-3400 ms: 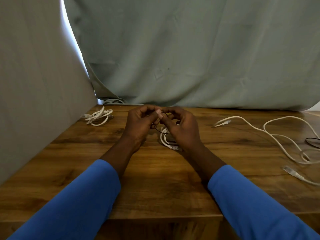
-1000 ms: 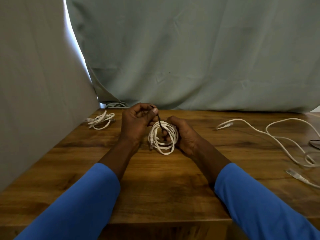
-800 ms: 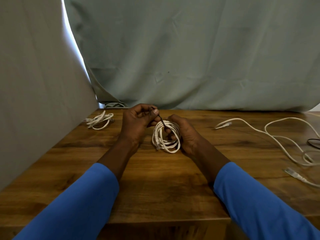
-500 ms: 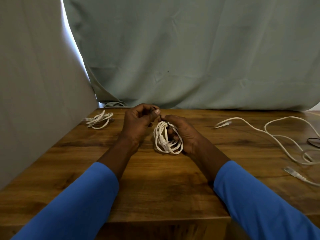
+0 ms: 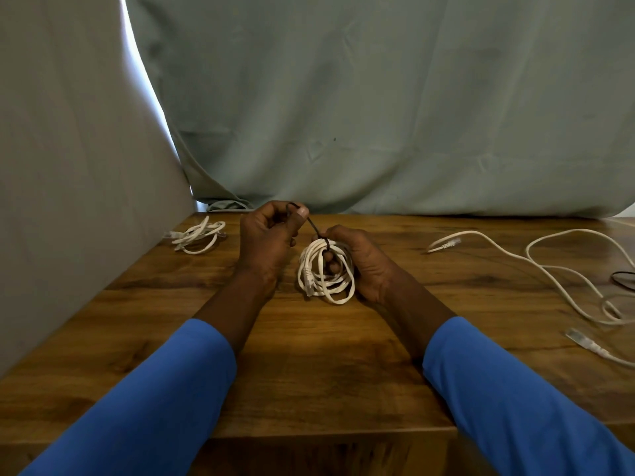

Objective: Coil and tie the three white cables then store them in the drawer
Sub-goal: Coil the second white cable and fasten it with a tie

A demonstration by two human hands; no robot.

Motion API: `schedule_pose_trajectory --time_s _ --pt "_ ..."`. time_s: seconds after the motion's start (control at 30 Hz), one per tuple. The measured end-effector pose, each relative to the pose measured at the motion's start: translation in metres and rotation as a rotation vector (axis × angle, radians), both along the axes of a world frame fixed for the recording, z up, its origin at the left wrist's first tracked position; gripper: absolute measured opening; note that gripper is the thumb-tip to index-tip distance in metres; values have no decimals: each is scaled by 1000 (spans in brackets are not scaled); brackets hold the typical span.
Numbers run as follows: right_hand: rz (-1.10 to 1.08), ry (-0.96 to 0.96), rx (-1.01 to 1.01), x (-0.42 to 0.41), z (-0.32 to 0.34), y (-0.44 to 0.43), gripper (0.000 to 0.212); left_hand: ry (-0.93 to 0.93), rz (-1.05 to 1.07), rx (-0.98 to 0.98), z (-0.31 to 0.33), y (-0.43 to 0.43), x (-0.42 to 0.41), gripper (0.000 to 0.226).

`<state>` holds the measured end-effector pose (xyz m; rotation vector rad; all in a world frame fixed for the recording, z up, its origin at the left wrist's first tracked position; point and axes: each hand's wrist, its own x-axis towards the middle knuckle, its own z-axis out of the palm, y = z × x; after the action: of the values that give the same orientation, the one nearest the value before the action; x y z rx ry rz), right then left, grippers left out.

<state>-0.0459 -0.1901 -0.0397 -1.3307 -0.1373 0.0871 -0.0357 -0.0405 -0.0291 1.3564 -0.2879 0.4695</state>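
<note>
Coiled cable (image 5: 324, 269), held on edge over the tabletop (image 5: 326, 365), is clamped in the grip of the right hand (image 5: 364, 262); a black tie (image 5: 314, 229) looped around its top is pinched by the left hand (image 5: 264, 242). The tie is best drawn taut with every loop gathered inside.

white coil (image 5: 330, 286), blue sleeves (image 5: 144, 407), brown table (image 5: 326, 372)

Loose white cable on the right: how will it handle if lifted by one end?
Probably floppy: the loose cable lies in slack curves across the table. Thin, so likely light; its plug would trail. Its overlapping loops may tangle.
</note>
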Motion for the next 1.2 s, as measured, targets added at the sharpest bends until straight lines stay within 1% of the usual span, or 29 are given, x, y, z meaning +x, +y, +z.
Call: schedule_pose_trajectory --time_s 0.2,0.27,0.4,0.47,0.53,0.63,0.77,0.9,1.0,1.03,1.07,1.1,1.17,1.2 --pt "-62 -75 -59 -7 3 3 27 5 22 12 -1 2 1 7" --pt "-63 -83 -53 -10 5 3 20 12 21 16 -2 3 1 5" --pt "-26 -132 -3 -16 1 4 19 22 27 -61 -2 7 4 6" --pt "25 -173 -19 -18 -1 6 16 37 47 -105 -1 9 6 6" --pt "20 -193 -61 -19 -1 7 20 67 44 -155 -1 11 7 5" --pt "-36 -206 -50 -18 1 7 20 126 1 -241 1 13 10 7" --pt "-90 -245 4 -13 3 4 28 120 9 -233 1 14 11 10" --pt "-90 -230 -11 -10 1 1 24 76 64 -138 0 14 8 11" --pt "-184 -229 -70 -13 3 0 20 -4 38 -65 3 14 3 4" --pt "-223 -226 -81 -14 4 0 19 -46 19 -31 4 13 0 6" --pt "-259 -218 -78 -14 5 0 18 -108 9 37 3 13 -1 9" --pt "-289 -211 -63 -14 6 0 17 -185 21 156 2 11 -3 11" --pt "-330 -203 -37 -13 7 -1 15 -334 76 460 0 9 -7 16" --pt "-337 -202 -38 -12 7 -2 13 -382 93 566 -2 8 -7 18"
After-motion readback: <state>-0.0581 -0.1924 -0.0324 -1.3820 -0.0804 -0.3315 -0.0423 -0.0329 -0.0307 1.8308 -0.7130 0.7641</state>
